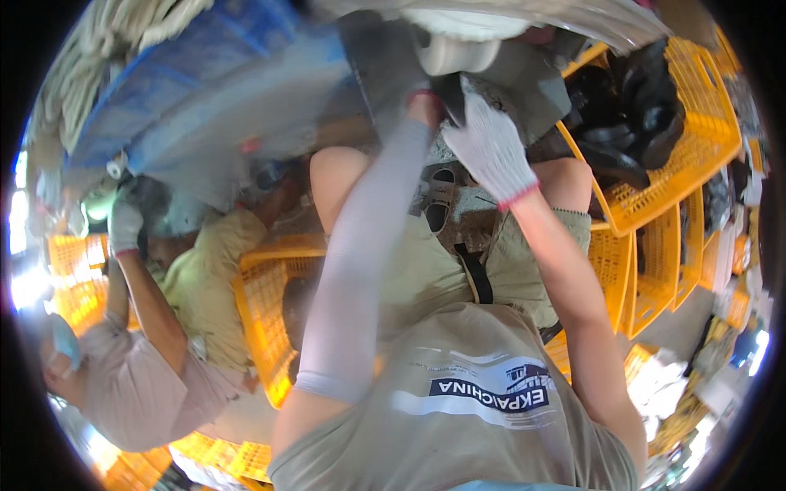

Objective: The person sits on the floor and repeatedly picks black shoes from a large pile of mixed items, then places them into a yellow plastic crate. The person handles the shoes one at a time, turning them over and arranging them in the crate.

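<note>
My right hand (489, 151), in a white knit glove with a red cuff, closes on a glossy black piece (449, 98) just below a white wheel (458, 56). The piece's kind does not show. My left hand (409, 84) reaches to the same place from a light grey arm sleeve. It is dark and blurred past its red cuff, so its fingers cannot be made out. Dark panels (372, 65) stand around the wheel.
A yellow crate (692, 139) at my right holds black glossy items (626, 114). More yellow crates (610, 270) stand below it. At my left, a co-worker (143, 368) sits with gloved hands at another machine, near a blue panel (196, 74). A yellow crate (262, 327) stands between us.
</note>
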